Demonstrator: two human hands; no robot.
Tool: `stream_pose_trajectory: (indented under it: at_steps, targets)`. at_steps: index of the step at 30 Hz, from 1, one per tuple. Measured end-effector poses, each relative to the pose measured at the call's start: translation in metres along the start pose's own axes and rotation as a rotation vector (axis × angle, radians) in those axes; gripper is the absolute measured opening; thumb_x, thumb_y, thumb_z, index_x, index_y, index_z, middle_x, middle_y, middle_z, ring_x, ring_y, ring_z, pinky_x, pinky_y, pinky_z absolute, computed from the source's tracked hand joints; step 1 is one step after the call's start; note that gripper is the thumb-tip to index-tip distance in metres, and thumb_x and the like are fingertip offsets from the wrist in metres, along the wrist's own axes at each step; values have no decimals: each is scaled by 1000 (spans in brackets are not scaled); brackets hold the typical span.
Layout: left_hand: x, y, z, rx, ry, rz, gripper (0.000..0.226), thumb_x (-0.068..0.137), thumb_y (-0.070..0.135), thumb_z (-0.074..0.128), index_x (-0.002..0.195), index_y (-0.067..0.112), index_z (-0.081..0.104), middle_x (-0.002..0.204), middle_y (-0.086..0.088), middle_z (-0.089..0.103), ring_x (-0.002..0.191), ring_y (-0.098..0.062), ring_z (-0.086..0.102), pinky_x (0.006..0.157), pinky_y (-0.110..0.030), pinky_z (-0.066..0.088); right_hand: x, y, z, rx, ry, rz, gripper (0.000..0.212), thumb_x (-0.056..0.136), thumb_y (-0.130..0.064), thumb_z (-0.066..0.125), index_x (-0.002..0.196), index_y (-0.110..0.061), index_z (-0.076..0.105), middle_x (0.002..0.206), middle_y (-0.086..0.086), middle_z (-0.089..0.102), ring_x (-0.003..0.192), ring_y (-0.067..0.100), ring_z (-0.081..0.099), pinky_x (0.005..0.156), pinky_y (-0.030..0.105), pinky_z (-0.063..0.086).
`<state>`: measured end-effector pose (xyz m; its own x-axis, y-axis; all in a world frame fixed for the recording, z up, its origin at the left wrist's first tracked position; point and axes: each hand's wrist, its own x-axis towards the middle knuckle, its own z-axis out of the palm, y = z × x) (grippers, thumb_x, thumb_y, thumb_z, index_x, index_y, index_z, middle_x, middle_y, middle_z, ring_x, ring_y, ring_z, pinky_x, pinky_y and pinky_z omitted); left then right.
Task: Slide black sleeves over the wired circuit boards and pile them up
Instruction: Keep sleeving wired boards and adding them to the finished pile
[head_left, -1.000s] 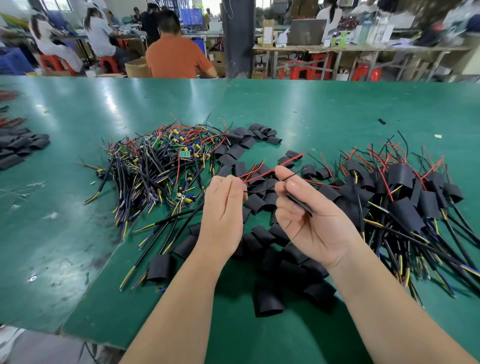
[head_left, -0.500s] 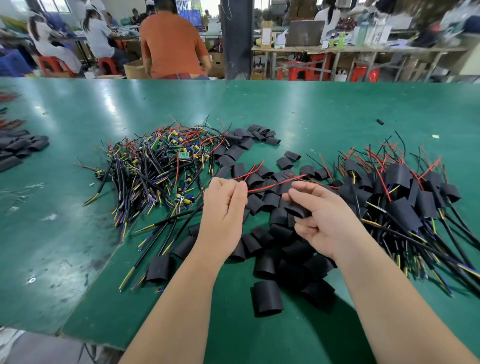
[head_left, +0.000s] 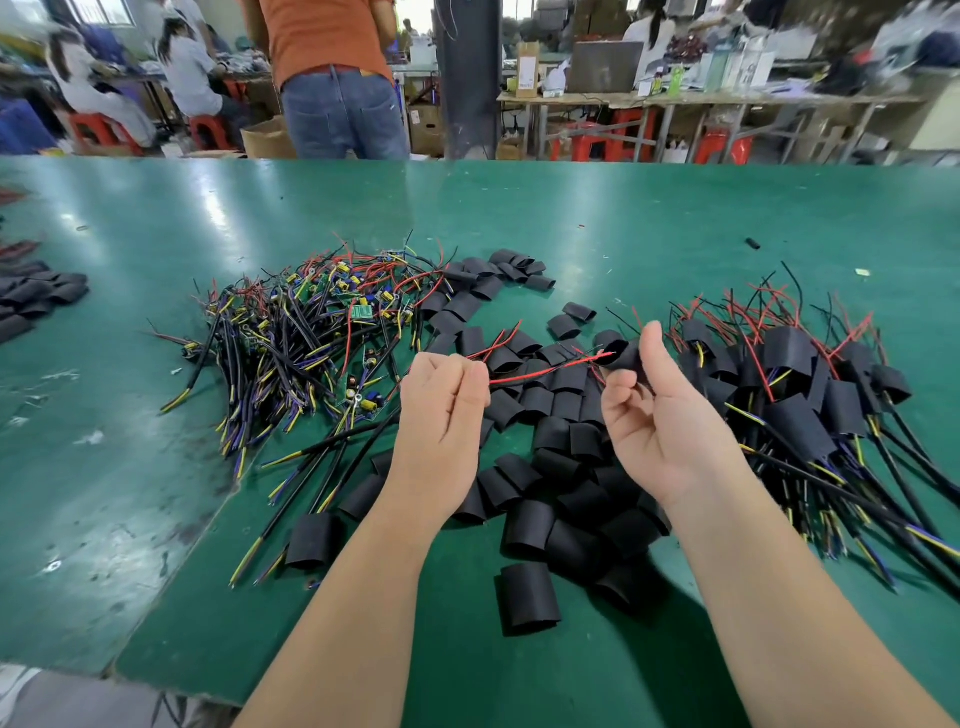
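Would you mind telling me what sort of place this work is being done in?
Most likely an electronics assembly workshop: a long green workbench carries a heap of wired circuit boards and loose black sleeves, and other workers sit on red stools at benches behind.

We see a table top (head_left: 623, 218) of green sheet, smooth and glossy where the light falls on it, but scuffed and blotched dull toward its near left edge. The black sleeves (head_left: 529, 597) lying loose look like soft matt plastic with a faint sheen, and so does the black sleeve (head_left: 621, 353) lifted above them. The red wire (head_left: 540, 371) wears shiny plastic insulation. The circuit boards (head_left: 362, 312) show green faces — their finish is too small for us to judge. Behind, the red stools (head_left: 717, 145) look like moulded plastic and the box (head_left: 265, 137) like plain brown cardboard.
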<state>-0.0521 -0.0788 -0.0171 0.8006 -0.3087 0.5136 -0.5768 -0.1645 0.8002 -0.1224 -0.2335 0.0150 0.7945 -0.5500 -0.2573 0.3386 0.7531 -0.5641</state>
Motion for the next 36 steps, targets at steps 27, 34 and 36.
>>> stream_pose_trajectory:
  at_steps: [27, 34, 36]
  targets:
    - [-8, -4, 6, 74, -110, 96, 33, 89, 38, 49, 117, 21, 41, 115, 22, 32, 102, 7, 39, 90, -7, 30, -5, 28, 5, -325, -309, 27, 29, 95, 8, 42, 107, -10, 61, 90, 6, 75, 65, 8, 59, 49, 13, 41]
    - [-7, -9, 2, 143, -189, -53, 52, 81, 18, 71, 128, 24, 50, 106, 18, 59, 97, 9, 54, 84, -5, 41, 4, 11, 2, -144, -320, -22, 29, 96, 7, 41, 109, -12, 60, 96, 6, 75, 58, 3, 57, 51, 12, 45]
    - [-4, -7, 2, 181, -122, -98, 31, 87, 15, 67, 117, 20, 63, 89, 19, 64, 84, 13, 58, 79, -4, 42, 5, 7, 1, -107, -306, -34, 28, 96, 6, 42, 107, -11, 61, 97, 5, 75, 58, 3, 56, 52, 12, 44]
